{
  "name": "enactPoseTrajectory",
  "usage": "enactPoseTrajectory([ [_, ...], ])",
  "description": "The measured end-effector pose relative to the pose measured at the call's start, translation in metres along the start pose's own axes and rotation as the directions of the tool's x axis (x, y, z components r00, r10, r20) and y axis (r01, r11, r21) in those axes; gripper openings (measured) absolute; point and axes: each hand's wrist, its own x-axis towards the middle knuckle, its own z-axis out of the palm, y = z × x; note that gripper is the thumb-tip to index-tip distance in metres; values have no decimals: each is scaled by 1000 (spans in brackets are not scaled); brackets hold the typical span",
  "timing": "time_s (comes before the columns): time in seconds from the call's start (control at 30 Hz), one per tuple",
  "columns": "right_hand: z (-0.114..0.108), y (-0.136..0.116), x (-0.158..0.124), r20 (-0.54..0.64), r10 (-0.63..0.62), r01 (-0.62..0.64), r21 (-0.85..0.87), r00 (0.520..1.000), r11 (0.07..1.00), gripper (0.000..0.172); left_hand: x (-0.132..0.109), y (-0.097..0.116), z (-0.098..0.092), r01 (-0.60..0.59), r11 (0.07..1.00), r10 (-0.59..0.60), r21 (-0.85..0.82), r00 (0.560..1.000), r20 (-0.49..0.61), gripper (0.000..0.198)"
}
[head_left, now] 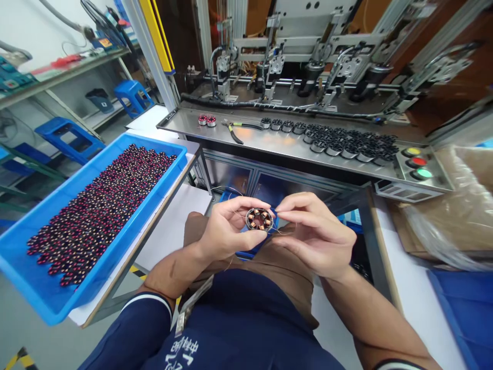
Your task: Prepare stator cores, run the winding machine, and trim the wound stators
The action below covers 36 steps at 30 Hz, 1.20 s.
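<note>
My left hand (227,226) is closed round the edge of a small round motor stator (259,220) with copper windings and a dark ring, held above my lap. Its wound face is turned up toward me. Thin loose wires (278,232) stick out from the stator on both sides. Close by on the right is my right hand (319,231), its thumb apart from the bent fingers. The index and middle fingertips come near the stator's right edge; whether they touch a wire is too fine to make out.
A blue tray (50,303) full of wound stators stands at left. On the metal ledge (215,139) lie two red-wound stators (207,121), cutting pliers (236,128) and rows of dark stators (346,141). Coloured push buttons (418,162) and a plastic-lined carton (454,200) are at right.
</note>
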Motion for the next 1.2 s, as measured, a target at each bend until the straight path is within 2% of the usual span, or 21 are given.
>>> enactPoseTrajectory([
  [0.13,-8,2,13,159,-42,42,4,986,999,32,0,-2,0,121,988,-121,-95,993,13,37],
  [0.27,-9,2,19,218,-121,122,8,968,992,22,0,-3,3,136,984,-136,-116,991,13,38],
  [0.4,-6,3,15,147,-180,192,-77,973,978,13,2,-1,5,181,974,-180,-139,983,20,38],
  [0.5,-4,2,6,26,-254,253,-231,967,939,19,4,0,5,198,969,-197,-147,980,20,40],
  [0.57,-2,0,0,-27,-295,269,-338,955,902,26,4,0,7,135,984,-136,-115,991,-1,40],
  [0.63,2,-3,-5,-72,-307,250,-421,949,872,32,5,0,9,4,999,-5,-42,999,-33,39],
  [0.7,7,-7,-9,-124,-298,207,-475,947,855,36,5,-2,12,-160,985,164,59,984,-63,41],
  [0.77,13,-9,-12,-170,-288,169,-503,942,848,37,6,-3,13,-288,945,302,157,950,-74,42],
  [0.83,18,-11,-13,-208,-272,136,-502,940,854,35,6,-3,13,-356,907,380,227,922,-71,42],
  [0.93,28,-13,-12,-275,-220,74,-458,936,886,27,5,-5,13,-385,885,412,260,909,-57,43],
  [1.03,36,-13,-11,-334,-139,4,-376,932,927,17,3,-7,12,-370,900,393,233,918,-61,42],
  [1.1,38,-12,-9,-358,-111,-12,-324,927,946,13,1,-9,12,-318,932,334,172,940,-70,44],
  [1.2,37,-8,-6,-349,-101,1,-275,932,961,11,1,-8,7,-108,993,111,52,992,-61,57],
])
